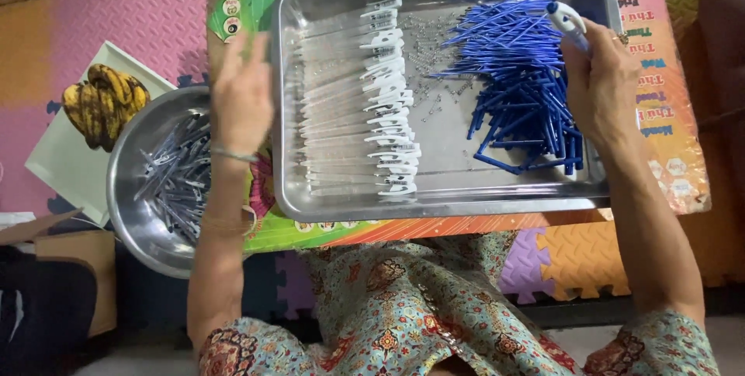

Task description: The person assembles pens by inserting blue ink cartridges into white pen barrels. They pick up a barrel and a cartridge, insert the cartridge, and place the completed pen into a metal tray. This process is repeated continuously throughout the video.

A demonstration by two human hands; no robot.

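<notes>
A steel tray (pixel 466 201) lies on a colourful board (pixel 667 120). Inside it, a row of clear pen barrels with white clips (pixel 372 104) fills the left half, small metal springs (pixel 434 58) lie in the middle, and a heap of blue refills (pixel 520 81) fills the right. My right hand (pixel 601 85) is over the blue heap, shut on a white and blue pen (pixel 566 20). My left hand (pixel 242 97) hovers with fingers apart, holding nothing, between the tray's left rim and a round steel bowl (pixel 132 213) of finished pens (pixel 178 178).
A bunch of overripe bananas (pixel 105 104) rests on a white board at the left. A cardboard box (pixel 74 256) stands at the lower left. Foam puzzle mats (pixel 574 263) cover the floor. My patterned clothing (pixel 403 306) fills the near edge.
</notes>
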